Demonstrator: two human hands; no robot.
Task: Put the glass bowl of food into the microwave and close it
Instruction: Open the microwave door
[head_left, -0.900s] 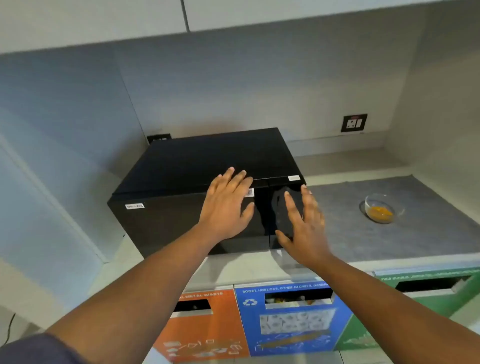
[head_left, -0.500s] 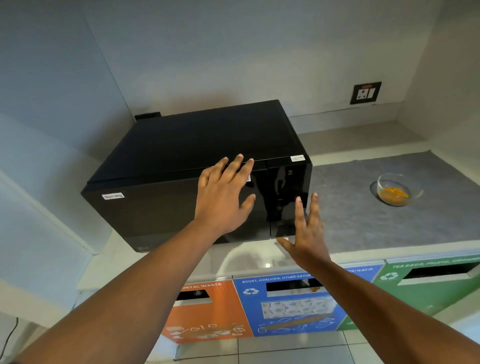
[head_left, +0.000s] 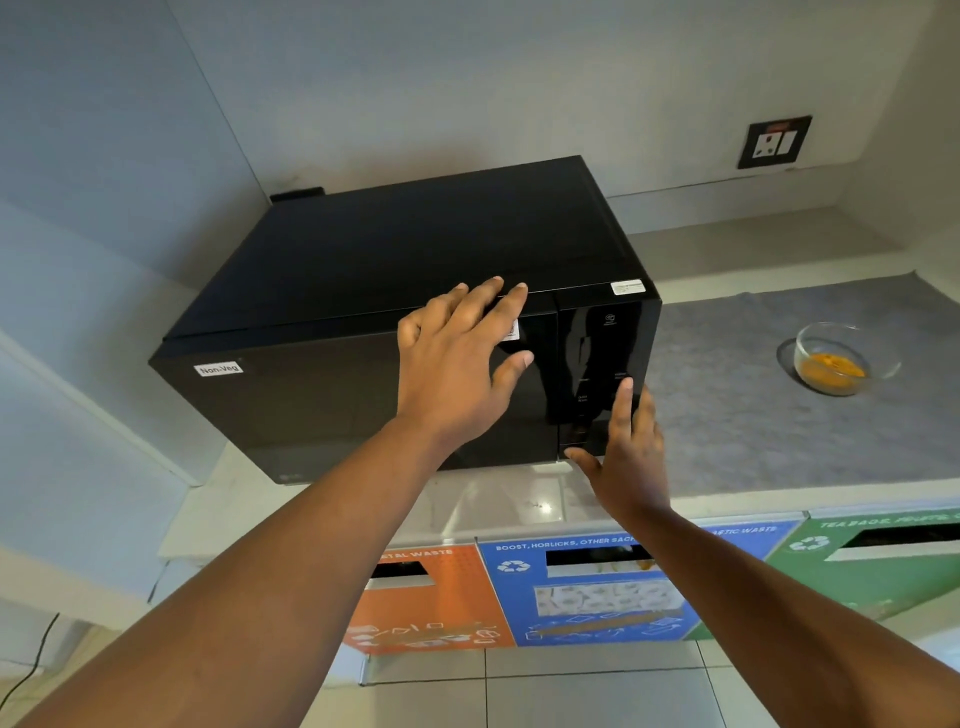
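– where are they at with it?
– still the opening step, i'd say. the black microwave (head_left: 415, 332) on the counter (head_left: 498, 504) is shut. the left hand (head_left: 457, 364) lies flat and spread on the door's upper right corner, holding nothing. the right hand (head_left: 626, 457) is open too, fingers up by the control panel (head_left: 605, 364), thumb near the bottom button.
– and the food?
– the glass bowl (head_left: 831, 358) with orange food sits well apart to the right, on the grey mat (head_left: 753, 415). next they need that door released.
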